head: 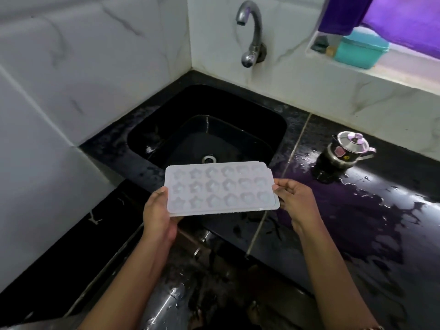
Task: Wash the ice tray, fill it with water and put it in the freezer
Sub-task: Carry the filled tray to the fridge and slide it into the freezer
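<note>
Ice tray [220, 188]: white, with three rows of star-shaped cells, held roughly level between both hands above the near rim of the black sink [273, 129]. Left hand [158, 214]: grips the tray's left short edge, thumb lying on top of the rim, fingers curled beneath and mostly hidden. Right hand [294, 198]: pinches the tray's right short edge, thumb on top at the corner, fingers bent underneath. Whether the cells contain water cannot be determined. Tap [250, 32]: chrome, wall-mounted, well beyond both hands over the far side of the sink; no stream visible. Countertop [357, 222]: black, wet, with pooled water to the right of the right hand. Small steel lidded pot [350, 148]: stands on the countertop beyond and to the right of the right hand. Teal container [362, 48]: on the window ledge, far beyond the right hand.
</note>
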`<state>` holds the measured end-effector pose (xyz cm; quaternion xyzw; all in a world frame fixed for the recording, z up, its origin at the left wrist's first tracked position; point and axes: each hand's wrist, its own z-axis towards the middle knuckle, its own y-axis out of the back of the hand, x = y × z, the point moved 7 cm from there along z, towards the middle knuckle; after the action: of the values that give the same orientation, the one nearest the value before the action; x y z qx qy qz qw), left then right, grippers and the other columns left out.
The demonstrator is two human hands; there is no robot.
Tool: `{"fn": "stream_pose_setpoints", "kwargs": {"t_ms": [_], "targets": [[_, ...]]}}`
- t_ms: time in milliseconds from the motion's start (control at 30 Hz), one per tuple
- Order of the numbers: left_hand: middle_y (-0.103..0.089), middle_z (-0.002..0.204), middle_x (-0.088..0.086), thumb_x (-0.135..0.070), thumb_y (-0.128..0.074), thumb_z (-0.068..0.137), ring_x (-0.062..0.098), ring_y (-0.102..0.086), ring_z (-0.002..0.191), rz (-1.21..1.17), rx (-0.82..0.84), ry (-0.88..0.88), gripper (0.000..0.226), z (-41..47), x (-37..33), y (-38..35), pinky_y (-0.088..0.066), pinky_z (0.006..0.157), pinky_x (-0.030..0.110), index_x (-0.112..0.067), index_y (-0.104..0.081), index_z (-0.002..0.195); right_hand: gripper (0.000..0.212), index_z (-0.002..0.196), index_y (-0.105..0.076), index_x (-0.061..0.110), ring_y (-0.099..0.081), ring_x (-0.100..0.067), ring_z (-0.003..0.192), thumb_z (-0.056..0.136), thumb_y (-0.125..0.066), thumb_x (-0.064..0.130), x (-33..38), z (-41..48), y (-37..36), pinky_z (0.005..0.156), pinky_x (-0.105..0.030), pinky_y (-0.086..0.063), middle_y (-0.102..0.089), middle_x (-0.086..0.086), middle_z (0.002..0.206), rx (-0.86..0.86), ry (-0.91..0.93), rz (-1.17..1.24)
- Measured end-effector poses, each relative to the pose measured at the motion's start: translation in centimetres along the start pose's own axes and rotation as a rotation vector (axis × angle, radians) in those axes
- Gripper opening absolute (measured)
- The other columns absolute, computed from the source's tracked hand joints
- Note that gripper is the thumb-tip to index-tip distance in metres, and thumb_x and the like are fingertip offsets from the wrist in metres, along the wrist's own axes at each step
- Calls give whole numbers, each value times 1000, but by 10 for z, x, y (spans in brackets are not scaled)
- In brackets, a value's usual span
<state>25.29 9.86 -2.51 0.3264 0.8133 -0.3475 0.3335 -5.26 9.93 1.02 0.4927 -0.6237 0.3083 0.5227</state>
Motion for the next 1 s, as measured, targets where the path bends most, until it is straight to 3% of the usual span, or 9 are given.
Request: {"fn": "stream_pose_setpoints", "kwargs": {"t_ms": [433, 533, 667, 767, 867, 1000], "targets": [[-68, 103, 13, -15, -45, 101, 25, -67, 81, -79, -145, -102, 24, -21, -43, 102, -52, 84, 53, -5, -55, 120, 14, 88, -69, 18, -69, -22, 85, 87, -62, 5, 14, -31, -101, 78, -38, -56, -73, -3, 88, 202, 26, -77], [-68, 95, 10, -15, -45, 101, 23, -67, 78, -126, -200, -127, 17, -33, -46, 127, -54, 78, 47, -8, -59, 109, 12, 91, -69, 15, -69, -21, 84, 87, -63, 6, 17, -37, -124, 77, -38, -54, -73, -4, 88, 269, 30, -113], [-68, 101, 14, -14, -44, 100, 29, -66, 84, -177, -283, -153, 28, -53, -45, 159, -55, 78, 50, -1, -56, 122, 11, 95, -69, 11, -69, -15, 77, 87, -62, 5, 19, -49, -152, 68, -29, -54, -73, -3, 86, 380, 45, -150], [-67, 93, 11, -13, -43, 101, 24, -66, 74, -237, -351, -182, 23, -72, -43, 183, -56, 50, 32, -3, -56, 118, 11, 92, -69, 13, -69, -9, 70, 87, -62, 5, 18, -59, -173, 59, -20, -53, -73, 0, 82, 460, 52, -173], [-69, 93, 10, -13, -44, 101, 21, -69, 74, -320, -447, -210, 28, -93, -33, 213, -57, 55, 32, 0, -56, 123, 11, 91, -69, 11, -68, -9, 66, 87, -62, 4, 14, -74, -200, 56, -19, -52, -72, -1, 79, 566, 54, -194], [-69, 102, 14, -15, -44, 101, 25, -69, 82, -412, -555, -245, 36, -124, -19, 248, -60, 63, 39, 4, -52, 130, 12, 96, -69, 9, -70, -17, 77, 87, -63, 5, 4, -98, -233, 68, -30, -57, -73, -6, 87, 697, 62, -247]]}}
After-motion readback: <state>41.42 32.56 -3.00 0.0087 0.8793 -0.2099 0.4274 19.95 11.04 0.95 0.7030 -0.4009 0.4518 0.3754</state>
